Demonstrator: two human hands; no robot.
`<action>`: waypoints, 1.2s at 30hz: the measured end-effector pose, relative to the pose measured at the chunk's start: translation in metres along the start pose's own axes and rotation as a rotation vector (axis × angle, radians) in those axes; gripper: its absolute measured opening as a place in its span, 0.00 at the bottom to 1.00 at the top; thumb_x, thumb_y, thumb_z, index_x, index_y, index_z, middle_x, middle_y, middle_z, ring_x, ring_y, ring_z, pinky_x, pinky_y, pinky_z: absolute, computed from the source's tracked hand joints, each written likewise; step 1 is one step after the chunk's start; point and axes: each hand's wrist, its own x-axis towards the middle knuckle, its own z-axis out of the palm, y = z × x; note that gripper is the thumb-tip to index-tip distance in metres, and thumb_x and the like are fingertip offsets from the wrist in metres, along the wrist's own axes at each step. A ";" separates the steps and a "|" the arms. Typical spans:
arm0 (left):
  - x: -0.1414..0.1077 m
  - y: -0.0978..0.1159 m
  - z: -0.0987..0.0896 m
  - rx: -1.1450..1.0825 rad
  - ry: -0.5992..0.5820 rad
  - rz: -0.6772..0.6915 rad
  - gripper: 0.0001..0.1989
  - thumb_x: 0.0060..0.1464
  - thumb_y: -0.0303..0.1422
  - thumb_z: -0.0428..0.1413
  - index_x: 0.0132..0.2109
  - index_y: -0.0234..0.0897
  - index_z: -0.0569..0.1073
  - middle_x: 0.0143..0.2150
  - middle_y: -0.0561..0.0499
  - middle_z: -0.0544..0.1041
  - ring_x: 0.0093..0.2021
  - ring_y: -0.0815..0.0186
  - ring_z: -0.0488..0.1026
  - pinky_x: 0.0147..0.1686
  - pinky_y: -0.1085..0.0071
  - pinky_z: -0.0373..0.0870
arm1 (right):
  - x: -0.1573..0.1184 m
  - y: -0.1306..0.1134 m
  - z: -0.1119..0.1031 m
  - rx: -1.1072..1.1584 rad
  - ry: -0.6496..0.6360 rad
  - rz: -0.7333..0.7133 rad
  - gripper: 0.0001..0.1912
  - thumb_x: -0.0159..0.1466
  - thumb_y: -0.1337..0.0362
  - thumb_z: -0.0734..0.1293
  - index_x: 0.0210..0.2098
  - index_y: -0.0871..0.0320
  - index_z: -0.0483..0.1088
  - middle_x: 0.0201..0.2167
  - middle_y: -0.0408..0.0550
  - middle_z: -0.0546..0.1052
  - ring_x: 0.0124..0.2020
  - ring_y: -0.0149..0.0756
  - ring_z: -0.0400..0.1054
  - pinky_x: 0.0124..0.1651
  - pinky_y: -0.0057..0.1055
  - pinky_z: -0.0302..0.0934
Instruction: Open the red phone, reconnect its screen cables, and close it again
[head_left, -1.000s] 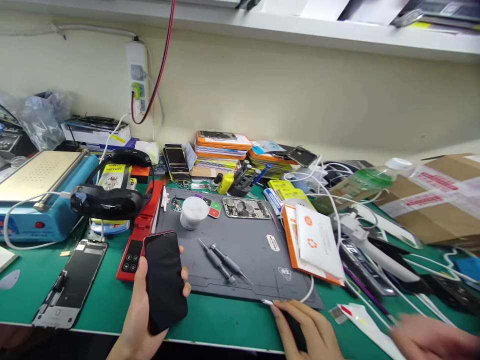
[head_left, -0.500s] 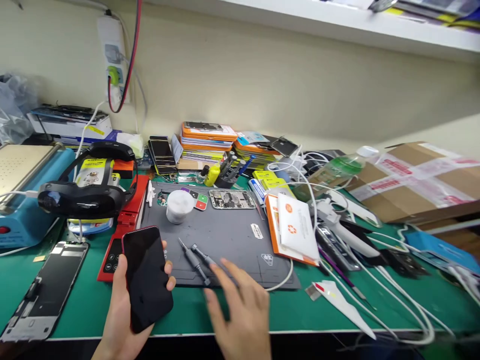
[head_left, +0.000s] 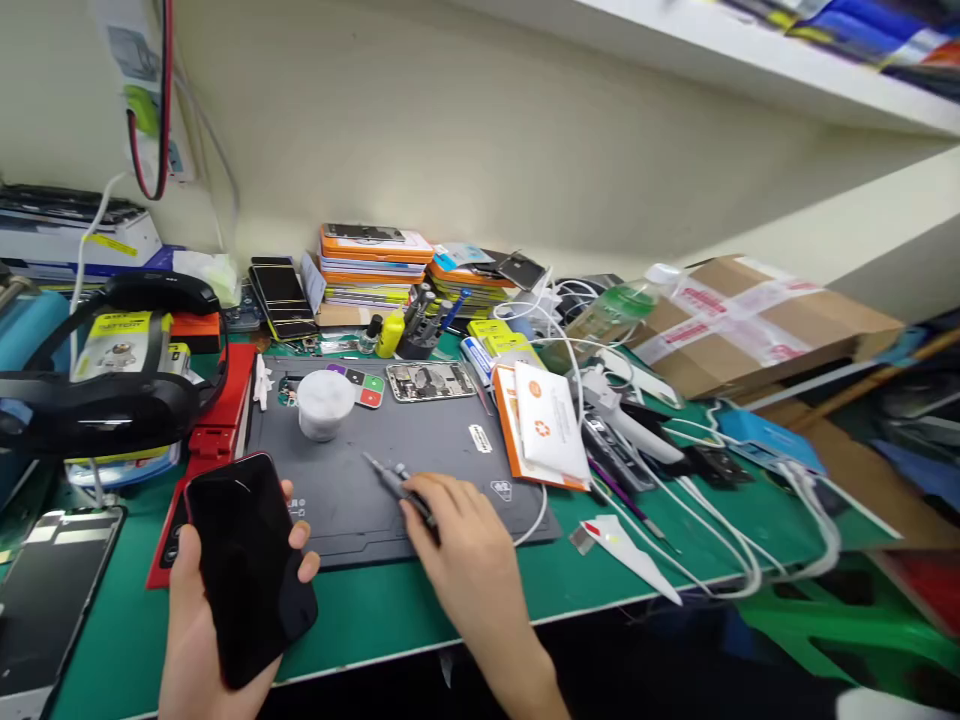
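A black phone with a red edge (head_left: 251,570) lies in my left hand (head_left: 191,610), its dark screen facing up and my fingers wrapped round its sides. Over the front part of the grey mat (head_left: 345,520), my right hand (head_left: 465,540) has its thumb and fingers closed round the grey screwdrivers (head_left: 386,474); their far ends show, while the handles are mostly hidden. A white round tub (head_left: 325,404) stands on the mat behind them. At the mat's back edge lies an opened phone (head_left: 430,381).
Left of the mat are a red holder (head_left: 214,440), a black headset (head_left: 97,410) and a loose screen (head_left: 56,600). Orange and white boxes (head_left: 551,430), cables, a white blade-shaped tool (head_left: 634,555) and a cardboard box (head_left: 750,320) are on the right.
My right hand has closed on the screwdrivers, which it was only reaching over before. The view has swung to the right, and my left hand still holds the phone.
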 end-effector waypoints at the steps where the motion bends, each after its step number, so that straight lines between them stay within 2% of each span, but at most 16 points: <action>1: -0.001 0.000 -0.001 -0.014 -0.022 -0.017 0.33 0.64 0.55 0.63 0.71 0.53 0.74 0.64 0.41 0.80 0.45 0.56 0.80 0.41 0.58 0.86 | 0.001 0.009 -0.001 -0.016 0.017 0.025 0.07 0.78 0.63 0.64 0.52 0.54 0.73 0.48 0.49 0.82 0.46 0.43 0.76 0.51 0.39 0.67; 5: -0.007 0.002 0.002 -0.042 -0.069 -0.062 0.33 0.67 0.55 0.61 0.72 0.51 0.73 0.57 0.40 0.82 0.43 0.58 0.78 0.40 0.61 0.83 | 0.008 0.045 -0.003 -0.076 0.088 0.119 0.10 0.79 0.61 0.62 0.50 0.54 0.76 0.48 0.50 0.83 0.48 0.45 0.76 0.53 0.41 0.67; 9: -0.012 0.004 0.014 -0.054 -0.027 -0.084 0.29 0.68 0.55 0.59 0.72 0.57 0.73 0.60 0.45 0.81 0.43 0.60 0.76 0.42 0.63 0.81 | 0.011 0.061 -0.004 -0.098 0.187 0.194 0.13 0.80 0.60 0.60 0.53 0.55 0.75 0.50 0.53 0.83 0.51 0.46 0.77 0.53 0.41 0.68; 12: -0.011 0.003 0.017 -0.044 0.012 -0.048 0.28 0.67 0.55 0.60 0.71 0.63 0.73 0.65 0.50 0.77 0.44 0.61 0.75 0.41 0.63 0.81 | 0.009 0.060 0.000 -0.079 0.211 0.214 0.16 0.80 0.56 0.60 0.58 0.56 0.74 0.56 0.54 0.82 0.57 0.48 0.75 0.59 0.44 0.67; 15: -0.008 0.001 0.015 -0.025 0.007 -0.002 0.30 0.65 0.55 0.62 0.70 0.61 0.73 0.65 0.49 0.77 0.43 0.60 0.74 0.39 0.62 0.81 | 0.005 0.057 0.003 -0.052 0.180 0.210 0.16 0.80 0.54 0.62 0.59 0.54 0.74 0.60 0.54 0.80 0.61 0.50 0.74 0.64 0.48 0.64; 19: -0.006 0.001 0.013 -0.024 0.014 -0.024 0.29 0.66 0.56 0.61 0.70 0.59 0.73 0.65 0.47 0.77 0.43 0.61 0.73 0.39 0.64 0.81 | 0.002 0.056 0.004 -0.043 0.137 0.213 0.14 0.79 0.56 0.63 0.57 0.52 0.76 0.59 0.53 0.80 0.61 0.50 0.74 0.65 0.49 0.63; 24: -0.006 0.002 0.013 -0.016 0.029 -0.014 0.30 0.65 0.56 0.61 0.70 0.59 0.74 0.68 0.46 0.75 0.43 0.60 0.73 0.38 0.63 0.80 | 0.002 0.058 0.004 -0.043 0.078 0.184 0.15 0.80 0.55 0.61 0.57 0.52 0.76 0.61 0.51 0.80 0.63 0.47 0.73 0.64 0.46 0.64; 31: -0.011 0.002 0.016 -0.019 -0.017 -0.061 0.29 0.66 0.57 0.60 0.68 0.55 0.76 0.62 0.46 0.77 0.44 0.62 0.72 0.41 0.66 0.78 | 0.000 0.059 0.006 -0.017 0.013 0.155 0.17 0.81 0.52 0.60 0.58 0.51 0.76 0.62 0.49 0.79 0.66 0.46 0.72 0.66 0.45 0.61; 36: -0.011 0.002 0.013 0.007 -0.066 -0.060 0.30 0.66 0.57 0.61 0.64 0.43 0.80 0.52 0.43 0.79 0.43 0.62 0.71 0.43 0.66 0.76 | -0.001 0.060 0.007 -0.010 0.002 0.167 0.17 0.81 0.52 0.59 0.57 0.51 0.76 0.62 0.50 0.79 0.65 0.46 0.72 0.66 0.46 0.60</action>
